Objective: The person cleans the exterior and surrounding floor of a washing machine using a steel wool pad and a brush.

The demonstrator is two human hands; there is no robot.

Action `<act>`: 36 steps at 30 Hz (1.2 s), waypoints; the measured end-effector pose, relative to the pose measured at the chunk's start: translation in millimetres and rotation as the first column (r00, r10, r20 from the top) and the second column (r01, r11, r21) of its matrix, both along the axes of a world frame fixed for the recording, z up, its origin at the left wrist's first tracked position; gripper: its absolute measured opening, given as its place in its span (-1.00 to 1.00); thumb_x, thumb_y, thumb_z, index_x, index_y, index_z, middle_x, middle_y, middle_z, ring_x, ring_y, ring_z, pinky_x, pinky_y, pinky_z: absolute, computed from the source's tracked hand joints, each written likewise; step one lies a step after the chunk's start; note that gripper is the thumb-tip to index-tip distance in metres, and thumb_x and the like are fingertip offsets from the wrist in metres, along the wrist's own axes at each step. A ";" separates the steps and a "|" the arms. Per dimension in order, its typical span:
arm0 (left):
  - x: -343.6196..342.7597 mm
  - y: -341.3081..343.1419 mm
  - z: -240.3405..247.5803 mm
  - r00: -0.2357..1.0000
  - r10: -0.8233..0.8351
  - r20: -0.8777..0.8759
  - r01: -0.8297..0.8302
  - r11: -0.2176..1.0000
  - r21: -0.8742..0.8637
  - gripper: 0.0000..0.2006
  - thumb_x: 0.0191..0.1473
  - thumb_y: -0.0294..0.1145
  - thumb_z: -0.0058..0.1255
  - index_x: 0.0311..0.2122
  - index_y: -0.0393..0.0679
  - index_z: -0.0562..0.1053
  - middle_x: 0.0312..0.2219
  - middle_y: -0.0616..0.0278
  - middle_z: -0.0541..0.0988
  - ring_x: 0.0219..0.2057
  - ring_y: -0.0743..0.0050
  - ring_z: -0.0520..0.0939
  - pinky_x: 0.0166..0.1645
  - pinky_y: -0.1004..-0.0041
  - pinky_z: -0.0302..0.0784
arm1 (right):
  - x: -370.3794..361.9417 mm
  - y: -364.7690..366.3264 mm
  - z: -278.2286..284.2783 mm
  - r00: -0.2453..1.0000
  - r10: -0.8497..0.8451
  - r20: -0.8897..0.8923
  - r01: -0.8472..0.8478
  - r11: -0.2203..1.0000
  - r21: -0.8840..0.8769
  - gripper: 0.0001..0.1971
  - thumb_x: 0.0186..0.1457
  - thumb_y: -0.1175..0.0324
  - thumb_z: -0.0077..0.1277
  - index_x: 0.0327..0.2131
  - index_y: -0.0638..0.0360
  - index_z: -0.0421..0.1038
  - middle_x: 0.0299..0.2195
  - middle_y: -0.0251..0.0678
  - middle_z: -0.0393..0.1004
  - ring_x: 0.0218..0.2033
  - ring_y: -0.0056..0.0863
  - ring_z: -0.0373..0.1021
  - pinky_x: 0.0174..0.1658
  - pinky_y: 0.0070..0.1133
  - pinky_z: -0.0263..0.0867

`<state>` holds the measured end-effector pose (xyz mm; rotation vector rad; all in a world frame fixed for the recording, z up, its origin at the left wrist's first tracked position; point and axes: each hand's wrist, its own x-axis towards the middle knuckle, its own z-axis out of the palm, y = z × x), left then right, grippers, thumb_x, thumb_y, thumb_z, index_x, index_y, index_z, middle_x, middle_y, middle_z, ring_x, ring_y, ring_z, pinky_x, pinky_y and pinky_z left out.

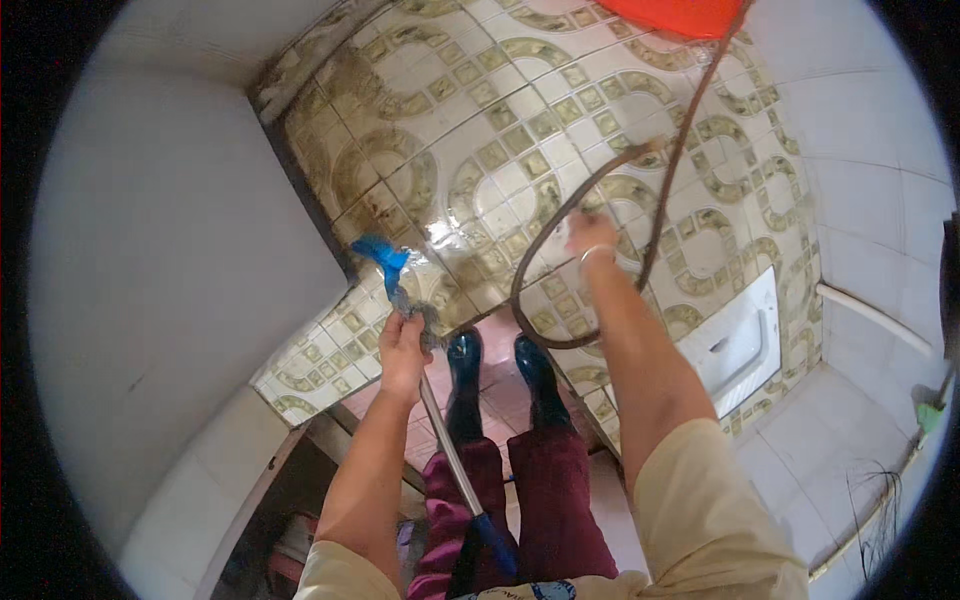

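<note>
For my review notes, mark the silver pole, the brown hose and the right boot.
Silver pole (pixel 452 451): head view, mid-shaft, below the left hand (pixel 403 352).
Brown hose (pixel 516 300): head view, left side of its loop.
Right boot (pixel 537 367): head view, upper foot.

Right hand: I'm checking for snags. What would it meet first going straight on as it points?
The right hand would probably meet the thin, looped brown hose first, though depth is unclear.

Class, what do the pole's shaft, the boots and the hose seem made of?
Shaft: probably polished metal, given its silvery sheen.
Boots: likely glossy rubber or plastic, judging by bright highlights.
Hose: perhaps dull rubber or plastic, since it curves smoothly.
</note>
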<state>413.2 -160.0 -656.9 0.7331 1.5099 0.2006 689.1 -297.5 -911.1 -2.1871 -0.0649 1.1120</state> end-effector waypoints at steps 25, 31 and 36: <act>-32.8 56.0 70.6 0.949 0.093 0.302 -0.022 0.973 -0.230 -0.81 -0.04 -0.25 -0.05 -0.32 -0.06 0.33 -0.65 0.34 0.38 -0.72 0.53 0.38 -0.69 0.51 0.32 | -150.4 82.2 348.3 0.477 0.819 0.319 -0.879 0.447 0.166 -0.80 -0.18 0.25 0.00 -0.49 0.17 0.39 -0.55 -0.12 0.41 -0.50 -0.15 0.35 -0.41 -0.39 0.26; -17.7 63.3 63.4 0.877 0.356 0.322 -0.271 0.921 -0.278 -0.82 -0.01 -0.20 -0.19 -0.40 -0.07 0.33 -0.59 0.24 0.41 -0.60 0.37 0.42 -0.56 0.37 0.36 | 67.4 68.3 434.5 0.624 0.614 0.483 -0.636 0.758 -0.142 -0.86 -0.09 0.43 -0.13 -0.53 0.27 0.40 -0.68 -0.24 0.40 -0.68 -0.56 0.34 -0.55 -0.60 0.29; -2.2 47.3 35.8 0.789 0.575 0.217 -0.488 0.800 -0.348 -0.76 0.04 -0.12 -0.26 -0.45 -0.06 0.30 -0.64 0.27 0.37 -0.62 0.34 0.41 -0.53 0.31 0.36 | 248.5 102.3 528.7 0.823 -0.030 0.567 -0.106 0.973 0.205 -0.71 0.02 0.24 -0.19 -0.53 0.30 0.37 -0.70 -0.30 0.36 -0.66 -0.53 0.33 -0.57 -0.55 0.25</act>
